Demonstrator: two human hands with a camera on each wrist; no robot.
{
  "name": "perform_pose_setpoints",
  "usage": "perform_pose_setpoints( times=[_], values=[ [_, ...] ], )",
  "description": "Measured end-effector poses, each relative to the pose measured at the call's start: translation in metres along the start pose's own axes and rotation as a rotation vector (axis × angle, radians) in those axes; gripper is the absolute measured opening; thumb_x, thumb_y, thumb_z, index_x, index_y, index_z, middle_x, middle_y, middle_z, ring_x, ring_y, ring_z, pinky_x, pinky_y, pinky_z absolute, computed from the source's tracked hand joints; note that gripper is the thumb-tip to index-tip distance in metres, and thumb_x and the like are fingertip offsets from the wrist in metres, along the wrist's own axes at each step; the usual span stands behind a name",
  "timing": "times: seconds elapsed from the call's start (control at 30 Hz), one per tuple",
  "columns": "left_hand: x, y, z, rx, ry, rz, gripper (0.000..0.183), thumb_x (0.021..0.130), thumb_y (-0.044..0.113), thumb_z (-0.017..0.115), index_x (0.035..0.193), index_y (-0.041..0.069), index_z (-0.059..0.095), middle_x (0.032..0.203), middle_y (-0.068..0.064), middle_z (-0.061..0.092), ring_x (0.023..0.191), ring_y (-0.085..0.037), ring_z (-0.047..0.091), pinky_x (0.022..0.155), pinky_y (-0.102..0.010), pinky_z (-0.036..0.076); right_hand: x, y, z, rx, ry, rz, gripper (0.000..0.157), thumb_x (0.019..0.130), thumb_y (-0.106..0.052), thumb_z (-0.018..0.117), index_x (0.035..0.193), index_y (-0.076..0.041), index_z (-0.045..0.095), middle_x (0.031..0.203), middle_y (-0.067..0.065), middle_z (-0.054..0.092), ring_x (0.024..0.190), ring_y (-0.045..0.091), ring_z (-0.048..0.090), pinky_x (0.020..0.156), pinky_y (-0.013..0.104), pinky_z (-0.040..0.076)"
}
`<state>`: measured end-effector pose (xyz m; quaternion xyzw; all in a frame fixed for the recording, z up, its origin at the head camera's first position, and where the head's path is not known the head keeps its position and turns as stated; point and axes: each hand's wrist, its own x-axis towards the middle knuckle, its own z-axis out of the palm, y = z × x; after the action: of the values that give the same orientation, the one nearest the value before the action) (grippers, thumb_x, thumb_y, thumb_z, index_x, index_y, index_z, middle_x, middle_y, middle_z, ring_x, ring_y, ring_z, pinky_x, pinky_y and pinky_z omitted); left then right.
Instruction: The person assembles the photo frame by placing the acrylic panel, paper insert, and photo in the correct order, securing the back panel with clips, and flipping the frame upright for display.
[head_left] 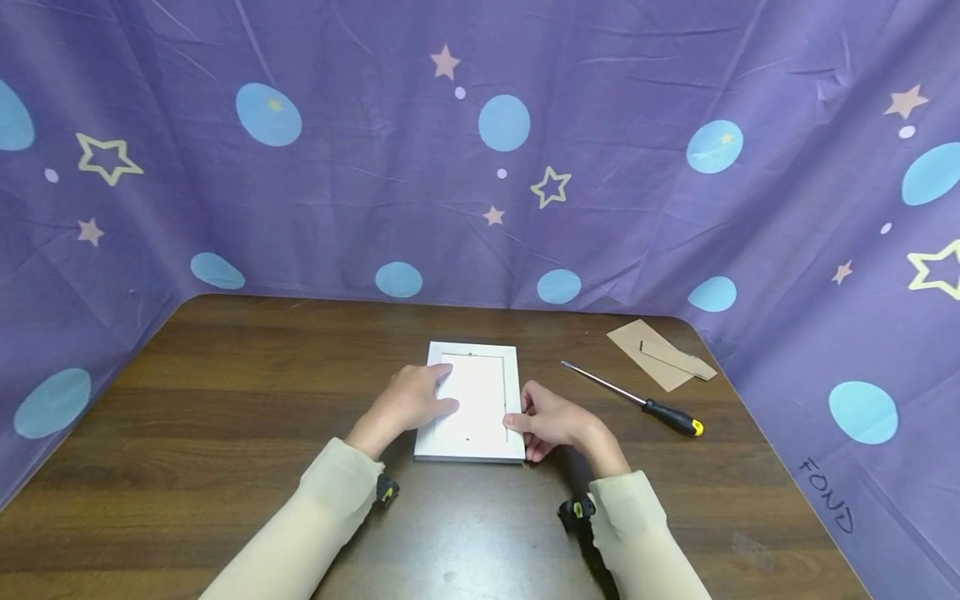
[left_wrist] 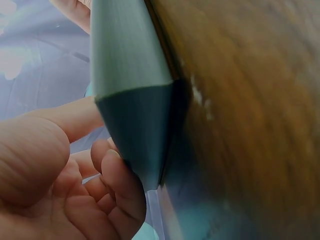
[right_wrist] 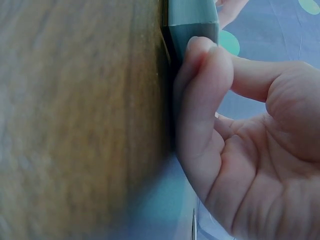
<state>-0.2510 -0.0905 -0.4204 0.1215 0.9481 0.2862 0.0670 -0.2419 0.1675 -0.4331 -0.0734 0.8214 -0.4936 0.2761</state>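
A white picture frame point(head_left: 512, 375) lies flat on the brown wooden table, with small dark tabs around the white panel point(head_left: 478, 400) inside it. My left hand point(head_left: 408, 398) grips the frame's left side, thumb and a fingertip over the top. In the left wrist view its other fingers point(left_wrist: 122, 185) curl against the frame's side wall point(left_wrist: 131, 50). On the opposite side my right hand point(head_left: 555, 418) pinches the edge, thumb on top. The right wrist view shows curled fingers point(right_wrist: 205, 100) against the side wall point(right_wrist: 192, 12); the frame's underside is hidden.
A screwdriver point(head_left: 669, 414) with a black and yellow handle lies right of the frame. Behind it are a brown cardboard piece point(head_left: 636, 340), a thin dark bent rod and a smaller brown strip point(head_left: 702, 369). A purple patterned curtain point(head_left: 337, 217) borders the table point(head_left: 225, 417).
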Motion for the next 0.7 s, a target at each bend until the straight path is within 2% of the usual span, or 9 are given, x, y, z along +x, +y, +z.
perform_pose_setpoints(
  times=[0.2,0.27,0.33,0.43,0.53,0.7],
  values=[
    [-0.001,-0.006,-0.007,-0.055,-0.025,0.043,0.069,0.099,0.026,0.075,0.158,0.001,0.048,0.152,-0.025,0.056,0.143,-0.043,0.052,0.121,-0.062,0.043,0.0,0.0,0.0,0.005,0.0,0.007,0.029,0.108,-0.018,0.065,0.11,-0.005,0.04,0.075,0.011,0.058,0.055,0.02,0.062,0.048,0.027,0.059],
    [-0.002,-0.009,-0.012,-0.079,-0.029,0.045,0.07,0.099,0.025,0.075,0.158,0.001,0.047,0.132,-0.024,0.069,0.123,-0.039,0.066,0.108,-0.055,0.056,0.001,0.0,0.0,0.01,-0.002,0.01,0.028,0.108,-0.018,0.065,0.11,-0.004,0.04,0.075,0.011,0.057,0.055,0.019,0.062,0.048,0.026,0.059],
    [-0.002,-0.013,-0.017,-0.09,-0.024,0.034,0.071,0.098,0.024,0.076,0.158,0.001,0.047,0.105,-0.018,0.072,0.096,-0.03,0.068,0.086,-0.044,0.061,0.001,0.0,0.0,0.014,-0.006,0.01,0.028,0.108,-0.018,0.065,0.11,-0.005,0.04,0.075,0.011,0.057,0.055,0.019,0.062,0.048,0.026,0.059],
    [-0.001,-0.02,-0.023,-0.122,-0.028,-0.001,0.075,0.096,0.023,0.078,0.16,0.002,0.044,0.078,-0.008,0.061,0.067,-0.021,0.057,0.061,-0.032,0.05,0.0,-0.001,0.0,0.017,-0.01,0.008,0.029,0.108,-0.018,0.065,0.11,-0.005,0.04,0.074,0.011,0.058,0.055,0.019,0.062,0.048,0.026,0.059],
    [-0.001,-0.027,-0.028,-0.171,-0.059,-0.026,0.078,0.096,0.023,0.078,0.161,0.002,0.04,0.081,-0.008,0.066,0.067,-0.02,0.063,0.063,-0.032,0.055,0.0,-0.001,0.0,0.011,-0.008,0.013,0.029,0.108,-0.018,0.066,0.11,-0.004,0.04,0.074,0.011,0.058,0.055,0.019,0.062,0.048,0.026,0.059],
    [-0.004,-0.032,-0.031,-0.291,-0.143,-0.074,0.083,0.097,0.023,0.079,0.163,0.001,0.034,0.092,-0.011,0.069,0.074,-0.021,0.071,0.074,-0.037,0.064,0.001,-0.001,0.0,0.002,-0.004,0.027,0.028,0.107,-0.018,0.066,0.111,-0.004,0.041,0.075,0.012,0.06,0.056,0.02,0.062,0.049,0.027,0.059]
  ],
)
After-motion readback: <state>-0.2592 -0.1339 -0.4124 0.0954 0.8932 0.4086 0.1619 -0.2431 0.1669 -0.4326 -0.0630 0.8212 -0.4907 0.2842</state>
